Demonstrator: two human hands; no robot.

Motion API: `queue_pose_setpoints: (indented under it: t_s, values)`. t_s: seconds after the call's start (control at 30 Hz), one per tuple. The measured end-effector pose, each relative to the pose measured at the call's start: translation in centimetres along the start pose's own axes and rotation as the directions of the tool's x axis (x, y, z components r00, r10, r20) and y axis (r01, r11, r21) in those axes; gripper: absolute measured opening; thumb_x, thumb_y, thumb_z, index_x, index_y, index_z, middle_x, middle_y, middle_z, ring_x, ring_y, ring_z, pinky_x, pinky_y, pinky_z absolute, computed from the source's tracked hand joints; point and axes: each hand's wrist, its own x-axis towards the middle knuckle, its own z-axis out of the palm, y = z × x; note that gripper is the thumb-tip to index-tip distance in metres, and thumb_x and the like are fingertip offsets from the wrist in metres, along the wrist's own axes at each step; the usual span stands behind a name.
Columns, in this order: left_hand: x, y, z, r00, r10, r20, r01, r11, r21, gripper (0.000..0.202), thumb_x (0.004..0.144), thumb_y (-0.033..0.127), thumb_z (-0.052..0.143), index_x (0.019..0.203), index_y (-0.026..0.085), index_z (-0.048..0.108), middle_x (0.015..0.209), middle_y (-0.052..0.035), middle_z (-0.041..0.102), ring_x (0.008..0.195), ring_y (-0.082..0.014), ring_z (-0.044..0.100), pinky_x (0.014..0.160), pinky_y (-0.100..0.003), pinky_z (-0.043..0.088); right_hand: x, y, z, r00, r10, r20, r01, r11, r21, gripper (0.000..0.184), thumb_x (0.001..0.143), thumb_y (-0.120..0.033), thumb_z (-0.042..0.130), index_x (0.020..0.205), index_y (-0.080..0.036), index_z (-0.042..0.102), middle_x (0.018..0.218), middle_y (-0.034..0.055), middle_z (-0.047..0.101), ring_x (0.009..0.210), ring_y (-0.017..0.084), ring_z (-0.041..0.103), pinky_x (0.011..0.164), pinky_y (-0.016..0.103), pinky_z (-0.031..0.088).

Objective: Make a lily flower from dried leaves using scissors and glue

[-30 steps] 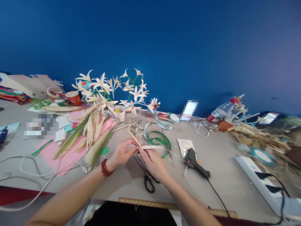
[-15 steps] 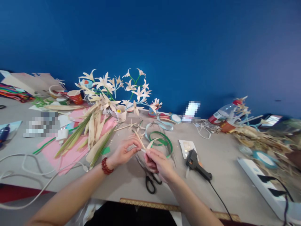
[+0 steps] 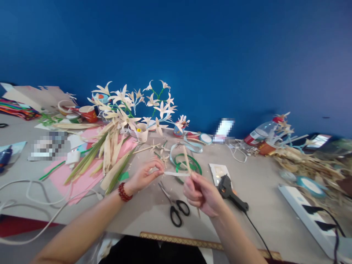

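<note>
A narrow whitish strip point(image 3: 176, 173) stretches almost level between my hands. My left hand point(image 3: 145, 176), with a red bead bracelet on its wrist, pinches one end between thumb and index finger. My right hand point(image 3: 202, 192) is closed around a pale, slender stick-like piece point(image 3: 186, 158) that points up and away, and the strip meets it at the fingertips. A thin tip shows below that fist. Black-handled scissors point(image 3: 176, 212) lie partly open on the table below my hands. Behind the strip lies a coil of green ribbon point(image 3: 199, 168).
Corn husks point(image 3: 110, 154) lie on pink paper point(image 3: 60, 179) at left. Husk flowers point(image 3: 162, 110) stand in cups along the wall. A glue gun point(image 3: 231, 192), a white packet point(image 3: 216, 170) and a power strip point(image 3: 302, 216) are at right. White cables point(image 3: 57, 200) cross the left side.
My right hand has moved right, away from my left, drawing the strip out between them. The slender piece has swung from leaning left to nearly upright. More of the scissors shows.
</note>
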Motion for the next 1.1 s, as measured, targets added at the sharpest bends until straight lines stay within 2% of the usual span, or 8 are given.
queue_pose_setpoints:
  t_s: [0.1,0.23,0.37,0.53,0.63,0.77,0.83,1.1]
  values:
    - [-0.2,-0.5,0.0,0.998,-0.039,-0.041,0.038,0.999,-0.03,0.02,0.092,0.032,0.052,0.081,0.016,0.056,0.086,-0.0065,0.06,0.086,-0.0185,0.057,0.083,-0.034,0.044,-0.2,-0.7,-0.9,0.986,-0.143,-0.083,0.14,0.989,-0.047,0.04,0.085,-0.053,0.057,0.064,-0.02,0.046,0.046,-0.0103,0.022,0.041,0.007,0.008,0.035,0.017,0.009]
    - [-0.5,-0.4,0.6,0.987,-0.11,-0.117,0.102,0.992,-0.073,0.019,0.091,0.033,0.053,0.084,0.016,0.057,0.087,-0.0059,0.061,0.088,-0.0185,0.057,0.084,-0.034,0.045,0.8,0.8,-1.5,0.873,-0.4,-0.278,0.225,0.837,-0.498,0.041,0.086,-0.06,0.052,0.078,-0.019,0.057,0.053,-0.0066,0.035,0.044,0.008,0.021,0.04,0.02,0.015]
    - [-0.6,0.5,1.4,0.986,-0.117,-0.122,0.113,0.993,-0.042,0.019,0.09,0.034,0.055,0.083,0.017,0.058,0.085,-0.0055,0.063,0.085,-0.0186,0.059,0.082,-0.034,0.047,2.5,3.7,-0.9,0.893,-0.424,-0.15,0.108,0.525,-0.844,0.039,0.088,-0.054,0.053,0.072,-0.02,0.056,0.065,-0.0005,0.049,0.062,0.014,0.043,0.055,0.024,0.032]
    - [-0.8,1.1,1.5,0.991,-0.077,-0.113,0.087,0.993,0.083,0.013,0.088,0.03,0.057,0.084,0.019,0.062,0.087,-0.0058,0.066,0.09,-0.0206,0.06,0.085,-0.035,0.048,4.2,5.3,-0.1,0.888,-0.447,-0.112,0.11,0.441,-0.891,0.042,0.092,-0.053,0.046,0.07,-0.02,0.059,0.063,0.0009,0.053,0.063,0.016,0.047,0.058,0.026,0.032]
    - [-0.9,0.9,1.3,0.996,-0.01,-0.091,0.02,0.993,0.113,0.008,0.087,0.025,0.057,0.087,0.019,0.063,0.089,-0.0057,0.068,0.09,-0.0207,0.062,0.09,-0.038,0.047,4.5,5.3,0.0,0.885,-0.453,-0.11,0.153,0.505,-0.849,0.044,0.091,-0.053,0.047,0.064,-0.019,0.055,0.059,0.0001,0.049,0.06,0.015,0.044,0.055,0.025,0.03]
    - [-0.7,1.1,1.0,0.999,0.043,-0.024,-0.04,0.995,0.088,0.011,0.088,0.025,0.055,0.085,0.018,0.062,0.087,-0.0065,0.067,0.087,-0.0203,0.062,0.091,-0.039,0.046,4.2,4.9,0.4,0.968,-0.203,-0.151,0.096,0.847,-0.523,0.044,0.084,-0.059,0.055,0.065,-0.019,0.049,0.051,-0.0069,0.033,0.044,0.008,0.025,0.041,0.021,0.016]
    - [-0.6,1.4,0.9,0.999,0.044,-0.011,-0.043,0.997,0.067,0.014,0.089,0.027,0.054,0.082,0.018,0.061,0.085,-0.0068,0.067,0.084,-0.0199,0.062,0.088,-0.038,0.047,3.7,4.6,0.7,0.989,-0.063,-0.136,0.013,0.94,-0.34,0.044,0.082,-0.058,0.059,0.066,-0.018,0.049,0.05,-0.0095,0.028,0.042,0.005,0.016,0.039,0.019,0.009]
    - [-0.2,1.0,0.4,0.997,0.068,-0.028,-0.068,0.998,-0.012,0.018,0.091,0.029,0.053,0.08,0.017,0.059,0.083,-0.0062,0.062,0.084,-0.0187,0.058,0.089,-0.037,0.043,1.9,2.0,0.9,0.998,0.052,-0.043,-0.055,0.995,-0.078,0.039,0.084,-0.049,0.063,0.065,-0.017,0.05,0.043,-0.0124,0.023,0.039,0.003,0.008,0.034,0.015,0.007]
